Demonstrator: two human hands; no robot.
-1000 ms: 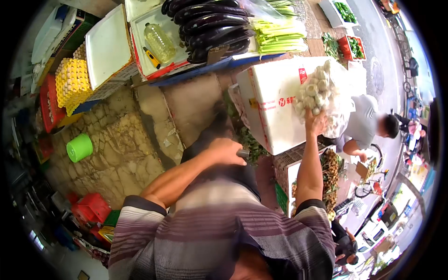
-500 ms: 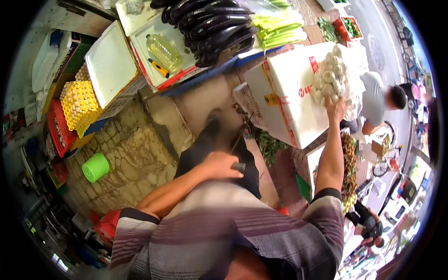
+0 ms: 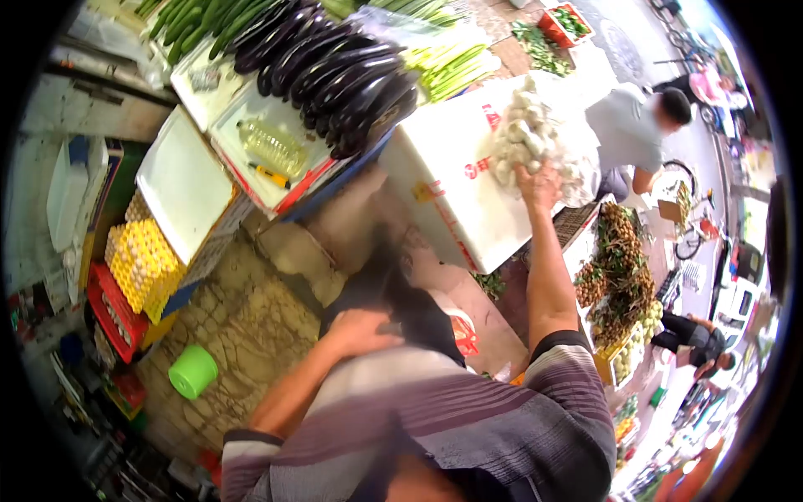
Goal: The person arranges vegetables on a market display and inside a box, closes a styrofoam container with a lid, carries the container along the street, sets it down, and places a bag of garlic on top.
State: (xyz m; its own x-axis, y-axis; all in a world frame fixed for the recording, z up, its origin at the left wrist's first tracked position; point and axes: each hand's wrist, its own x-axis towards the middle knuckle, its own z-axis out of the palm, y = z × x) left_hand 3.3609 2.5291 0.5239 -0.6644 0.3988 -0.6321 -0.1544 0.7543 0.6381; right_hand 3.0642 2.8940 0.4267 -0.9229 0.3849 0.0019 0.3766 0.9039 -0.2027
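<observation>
My right hand (image 3: 541,186) reaches out to a pile of white garlic heads (image 3: 529,134) on a large white foam box (image 3: 447,159). Its fingers are bent around garlic at the pile's near edge. Thin clear plastic (image 3: 577,171) lies beside and partly under the garlic. My left hand (image 3: 361,332) is low at my waist, in front of my dark trousers. Its fingers look curled but are blurred, and what they hold is hidden.
Eggplants (image 3: 335,71), celery (image 3: 452,67) and cucumbers (image 3: 196,21) lie ahead. A tray (image 3: 238,117) holds an oil bottle (image 3: 272,148) and a yellow cutter (image 3: 269,175). Eggs (image 3: 144,263) and a green bucket (image 3: 193,371) are left. A person (image 3: 627,125) crouches beyond the box.
The view has turned, so the stall appears lower and further left. My right hand stays at the garlic. The dark handle seen in my left hand is no longer visible.
</observation>
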